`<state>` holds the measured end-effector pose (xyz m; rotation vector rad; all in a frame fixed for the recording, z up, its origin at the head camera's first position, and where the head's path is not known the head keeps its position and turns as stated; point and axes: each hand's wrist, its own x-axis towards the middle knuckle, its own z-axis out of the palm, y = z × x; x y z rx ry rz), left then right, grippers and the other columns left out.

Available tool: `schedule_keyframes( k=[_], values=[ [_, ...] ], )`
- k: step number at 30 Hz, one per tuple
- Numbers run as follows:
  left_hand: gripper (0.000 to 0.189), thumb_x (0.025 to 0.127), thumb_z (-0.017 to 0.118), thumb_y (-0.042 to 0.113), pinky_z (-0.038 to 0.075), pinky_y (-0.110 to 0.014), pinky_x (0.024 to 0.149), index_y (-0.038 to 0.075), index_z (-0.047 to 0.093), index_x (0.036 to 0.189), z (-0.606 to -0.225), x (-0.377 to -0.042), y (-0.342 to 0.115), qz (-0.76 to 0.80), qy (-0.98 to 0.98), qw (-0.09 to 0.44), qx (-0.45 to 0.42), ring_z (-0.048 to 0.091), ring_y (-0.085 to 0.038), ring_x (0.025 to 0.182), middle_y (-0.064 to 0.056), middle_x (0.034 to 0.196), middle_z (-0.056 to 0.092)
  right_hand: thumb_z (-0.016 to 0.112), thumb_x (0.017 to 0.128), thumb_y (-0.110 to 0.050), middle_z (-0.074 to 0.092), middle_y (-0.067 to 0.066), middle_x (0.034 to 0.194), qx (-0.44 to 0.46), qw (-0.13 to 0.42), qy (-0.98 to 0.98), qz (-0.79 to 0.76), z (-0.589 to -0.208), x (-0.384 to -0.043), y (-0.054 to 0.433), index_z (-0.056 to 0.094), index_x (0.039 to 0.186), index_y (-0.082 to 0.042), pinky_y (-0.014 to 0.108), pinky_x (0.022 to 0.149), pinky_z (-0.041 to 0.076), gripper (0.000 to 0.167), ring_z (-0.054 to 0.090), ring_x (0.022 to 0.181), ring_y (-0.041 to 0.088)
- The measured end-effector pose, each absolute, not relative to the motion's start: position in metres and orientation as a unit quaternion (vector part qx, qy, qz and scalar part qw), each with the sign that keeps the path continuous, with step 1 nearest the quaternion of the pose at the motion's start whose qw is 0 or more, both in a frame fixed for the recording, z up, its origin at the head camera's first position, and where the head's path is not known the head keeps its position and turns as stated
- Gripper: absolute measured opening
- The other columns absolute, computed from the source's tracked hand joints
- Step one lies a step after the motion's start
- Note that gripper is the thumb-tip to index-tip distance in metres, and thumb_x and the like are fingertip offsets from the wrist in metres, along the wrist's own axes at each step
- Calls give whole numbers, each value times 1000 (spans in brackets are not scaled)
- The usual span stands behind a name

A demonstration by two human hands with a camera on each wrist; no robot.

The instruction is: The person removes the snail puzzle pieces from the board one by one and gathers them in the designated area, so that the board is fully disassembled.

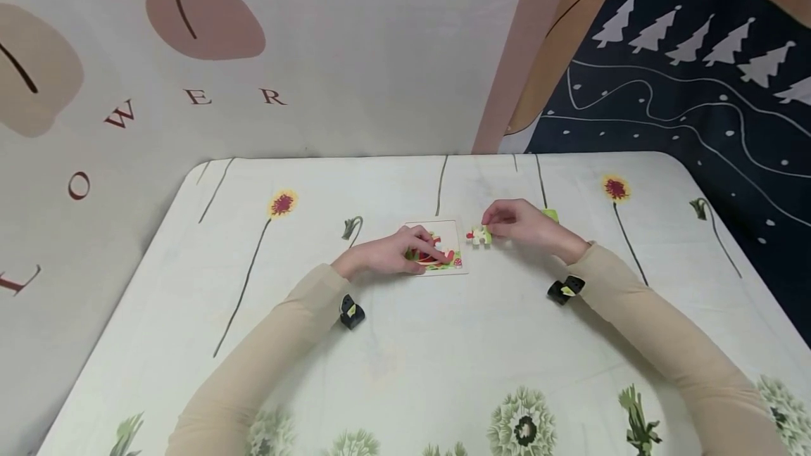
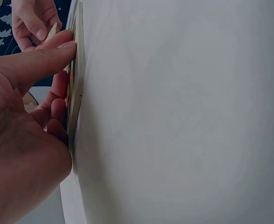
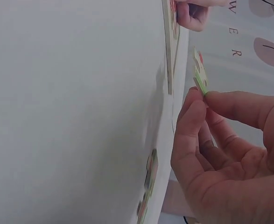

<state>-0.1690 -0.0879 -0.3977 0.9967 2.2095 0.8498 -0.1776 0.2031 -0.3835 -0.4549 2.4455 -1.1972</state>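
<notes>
A: Left hand, one: resting on the puzzle board, index finger reaching across its face, the others loosely bent. No pinch visible; whether it bears on a loose part beneath, cannot tell. Right hand, one: to the right of the board, thumb and fingertip pinching a puzzle piece by its green edge.

B: Remaining stock, largest first?

A: Table, flower-printed white covering, extending on all sides of the board. Next the board itself: flat on the table, pale border, red and green picture partly covered by the left hand. Then two black wrist units, the left unit nearer the person and left of the board, the right unit nearer the person and right of it.

B: Small items?

A: Green-edged loose parts, on the table right of the board, seen at a low angle; count uncertain. Last, the pinched piece: raised off the table, just beside the board's right edge, apart from it.

B: And the governing relation?

A: In my judgement, that short leftward gap from piece to board. Red tip faces the board, green edge faces the right hand, the nearer one. Which way its long axis runs, cannot tell.
</notes>
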Motion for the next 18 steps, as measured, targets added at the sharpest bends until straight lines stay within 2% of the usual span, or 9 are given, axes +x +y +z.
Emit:
schedule_keyframes(
  k=[8,13,15,18],
  values=[
    [36,93,64,6,32,-39,104,11,68,128,-397,-169,-88,322,823,282,374,35,-29,120,-12,127,48,58,97,-6,67,17,105,-132,191,878,-418,-375,-174,221,64,111,2,21,76,50,17,59,86,13],
    [37,93,63,5,32,-41,106,10,67,129,-399,-169,-88,322,823,282,374,34,-30,122,-13,128,48,59,96,-6,67,25,121,-132,184,876,-426,-370,-171,228,64,112,5,21,75,51,20,59,86,6],
    [37,93,63,5,32,-41,106,10,67,129,-399,-169,-88,323,822,283,373,34,-30,122,-13,128,48,59,96,-6,67,25,120,-132,181,876,-428,-369,-170,231,65,112,5,21,74,50,20,59,84,5],
    [37,93,64,5,31,-41,107,10,67,129,-398,-169,-88,325,821,284,373,34,-30,123,-13,130,48,60,96,-7,68,23,110,-131,178,879,-422,-368,-168,236,64,111,5,22,72,49,20,58,81,5]
  ],
)
